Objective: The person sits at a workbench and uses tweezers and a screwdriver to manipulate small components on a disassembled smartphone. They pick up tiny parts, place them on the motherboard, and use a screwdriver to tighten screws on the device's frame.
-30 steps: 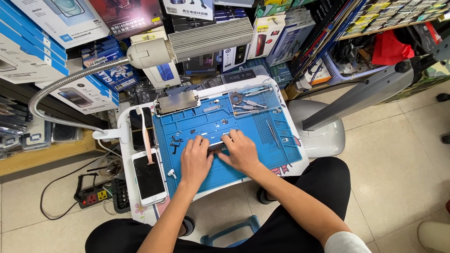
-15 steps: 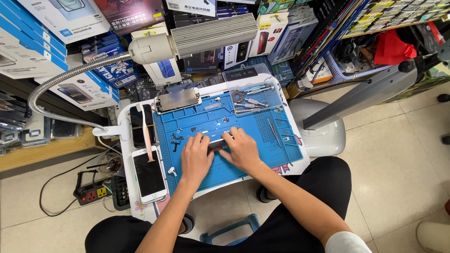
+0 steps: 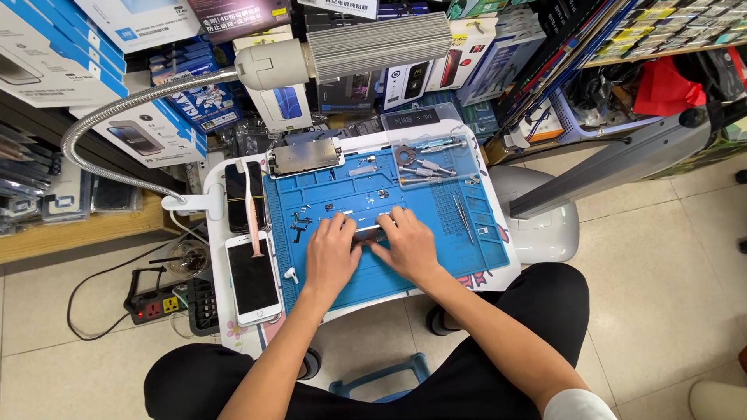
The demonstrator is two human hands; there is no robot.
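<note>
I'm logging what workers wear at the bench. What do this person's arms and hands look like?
Both forearms are bare, and the left hand and right hand wear no gloves. No ring, watch or wristband is visible. A white short sleeve shows at the right upper arm.

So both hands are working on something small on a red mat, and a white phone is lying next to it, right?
Not quite: the mat is blue, not red, as the head view shows. The rest holds: the left hand and right hand are together on a small dark part on it, and a white phone lies beside the mat.
</note>
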